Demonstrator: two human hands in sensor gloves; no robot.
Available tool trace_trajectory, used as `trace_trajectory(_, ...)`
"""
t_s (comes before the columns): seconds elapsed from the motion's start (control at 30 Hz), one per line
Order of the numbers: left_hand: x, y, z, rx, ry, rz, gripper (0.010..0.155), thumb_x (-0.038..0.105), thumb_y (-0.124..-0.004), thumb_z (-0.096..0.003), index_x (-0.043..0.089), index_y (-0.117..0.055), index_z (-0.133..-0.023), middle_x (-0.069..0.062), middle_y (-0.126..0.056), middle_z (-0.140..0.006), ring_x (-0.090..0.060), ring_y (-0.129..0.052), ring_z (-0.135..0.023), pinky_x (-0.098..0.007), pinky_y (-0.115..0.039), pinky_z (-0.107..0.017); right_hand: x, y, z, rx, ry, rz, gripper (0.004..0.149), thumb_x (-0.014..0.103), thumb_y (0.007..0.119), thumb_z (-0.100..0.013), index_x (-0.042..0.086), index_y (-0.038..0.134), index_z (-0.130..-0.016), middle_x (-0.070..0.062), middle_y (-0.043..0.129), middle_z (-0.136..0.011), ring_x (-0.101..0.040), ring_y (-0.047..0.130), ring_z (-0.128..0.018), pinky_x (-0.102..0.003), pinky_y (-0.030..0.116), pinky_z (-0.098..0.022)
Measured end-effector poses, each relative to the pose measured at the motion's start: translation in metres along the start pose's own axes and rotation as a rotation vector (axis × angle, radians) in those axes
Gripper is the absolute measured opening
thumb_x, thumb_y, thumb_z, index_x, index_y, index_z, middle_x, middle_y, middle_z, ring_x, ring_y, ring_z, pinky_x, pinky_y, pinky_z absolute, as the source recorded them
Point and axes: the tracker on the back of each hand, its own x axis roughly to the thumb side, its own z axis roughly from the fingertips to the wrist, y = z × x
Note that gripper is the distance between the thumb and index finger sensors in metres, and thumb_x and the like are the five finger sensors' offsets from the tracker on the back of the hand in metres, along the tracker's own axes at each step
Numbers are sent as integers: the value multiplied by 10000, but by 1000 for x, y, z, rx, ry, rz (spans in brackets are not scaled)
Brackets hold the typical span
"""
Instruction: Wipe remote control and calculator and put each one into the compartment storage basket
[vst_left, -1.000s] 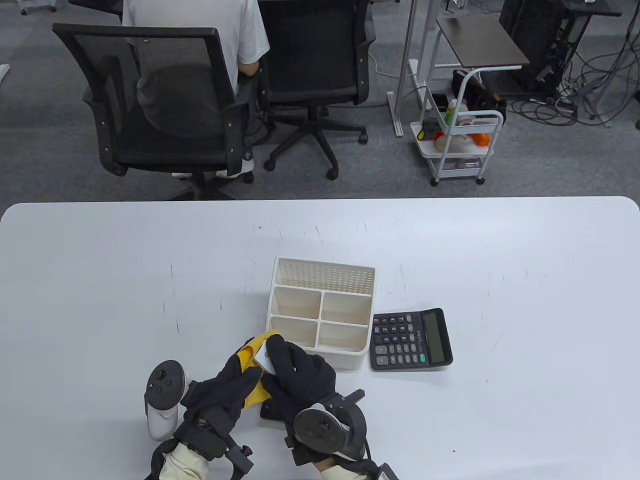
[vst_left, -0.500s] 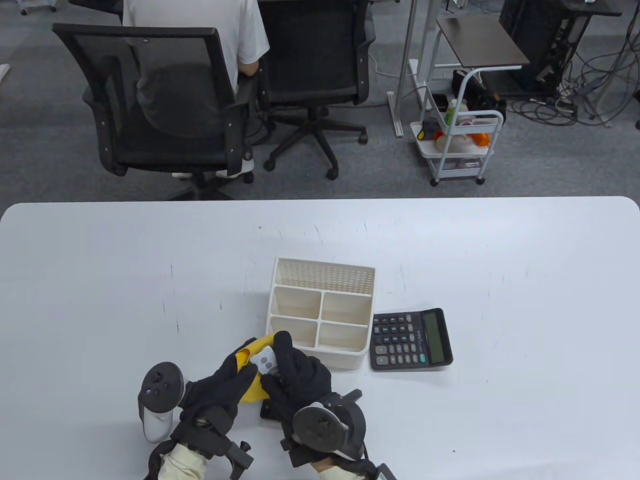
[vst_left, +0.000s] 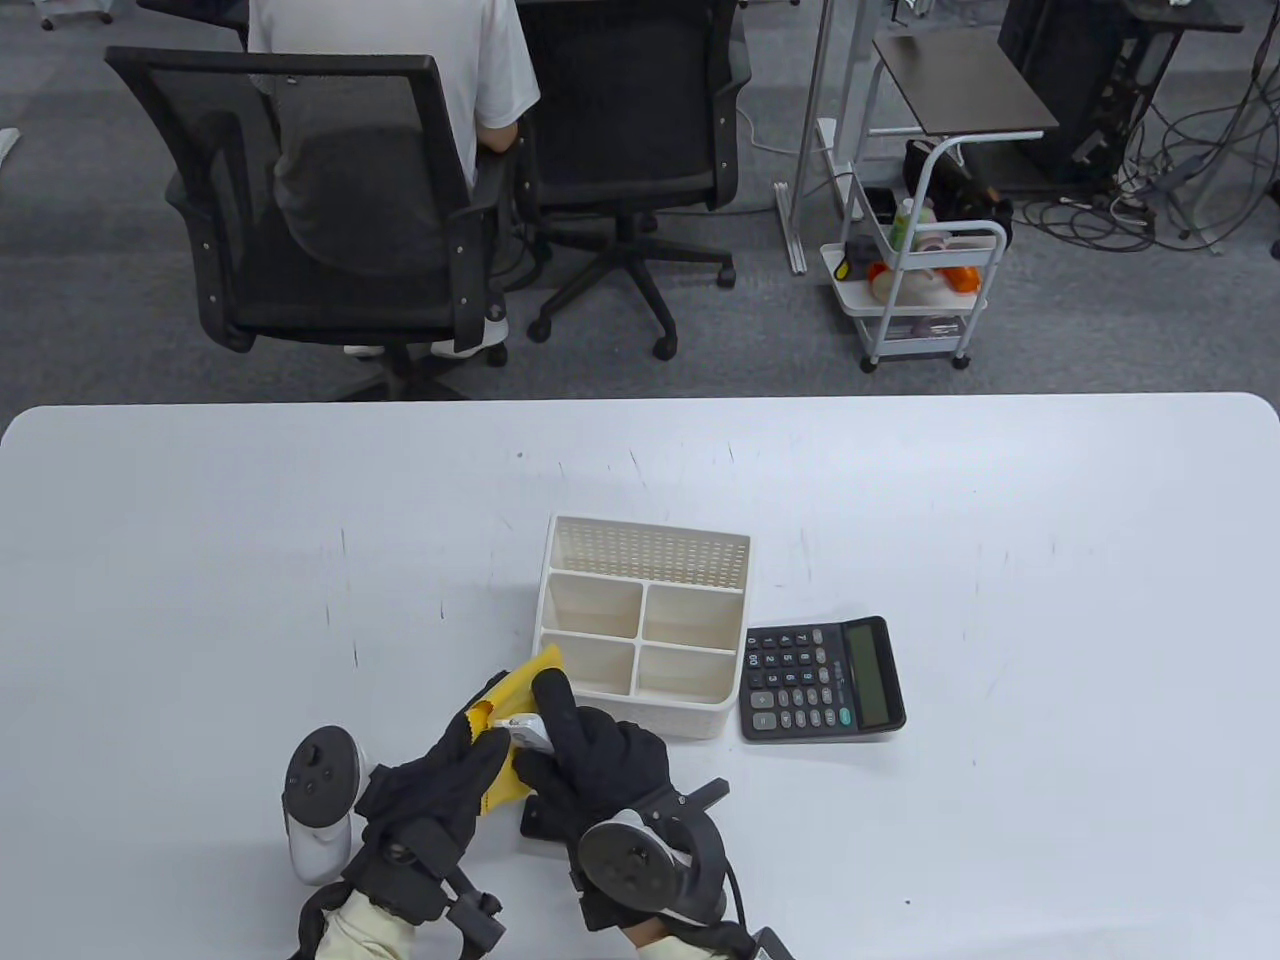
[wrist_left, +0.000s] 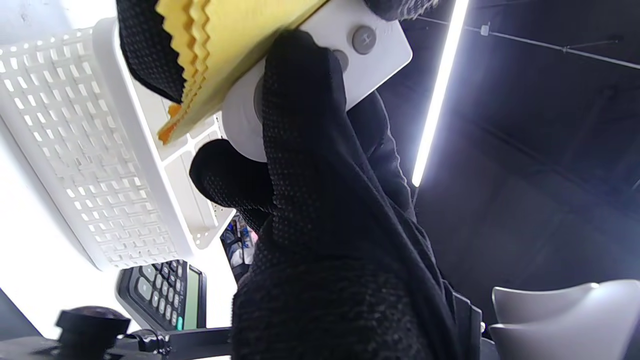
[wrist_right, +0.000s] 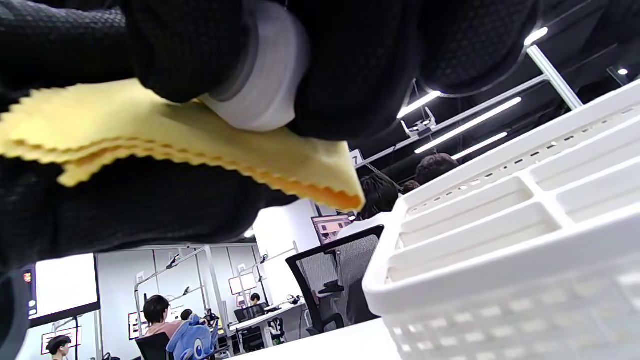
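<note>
My right hand grips a small white remote control just above the table's near edge. My left hand holds a folded yellow cloth pressed against the remote. In the left wrist view the cloth covers part of the remote, whose round buttons show. In the right wrist view the remote lies on top of the cloth. The white compartment basket stands just beyond both hands, its compartments empty. A black calculator lies flat against the basket's right side.
The basket has a perforated back wall and several open compartments. Across the table a person sits in a black mesh office chair, and a white trolley stands on the floor at the right.
The remote has turned in my right hand from buttons-up to nearly edge-on. The cloth has slid along it, its tip now closer to the basket. Both hands stay in place.
</note>
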Motion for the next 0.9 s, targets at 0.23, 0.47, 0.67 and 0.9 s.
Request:
trace_trajectory(0.23,0,-4,-3,-25,2,-26,561,335,-595,-595,99,-474,-1090,-275,-668,-1039,-475,-835,-896,-507,-843,-618,-11,3,-1,56,81,6,712,276,754,-525,-79,489,-1082,-219,829,-865,-278,933,-472,-567,717,-503)
trace_trajectory(0.47,-4,2,-1,41,19,-85,585,355,-610,-597,132,-422,-1104,-250,-595,-1087,-487,-728,-959,-529,-772,-668,-1,14,1,119,14,25,666,259,748,-538,-53,524,-1081,-196,862,-856,-265,945,-526,-570,715,-526)
trace_trajectory(0.67,-1,-2,-2,-2,23,-144,558,315,-617,-588,81,-489,-1078,-263,-701,-1023,-456,-858,-885,-496,-856,-606,-15,7,-2,62,112,-25,678,275,759,-546,-31,497,-1092,-190,895,-817,-253,956,-500,-560,728,-514)
trace_trajectory(0.9,-1,-9,-2,-20,11,-72,589,331,-606,-591,47,-435,-1079,-289,-637,-1037,-467,-810,-920,-514,-821,-634,-12,4,2,34,6,56,658,309,725,-562,8,497,-1101,-211,876,-861,-309,948,-614,-604,698,-539)
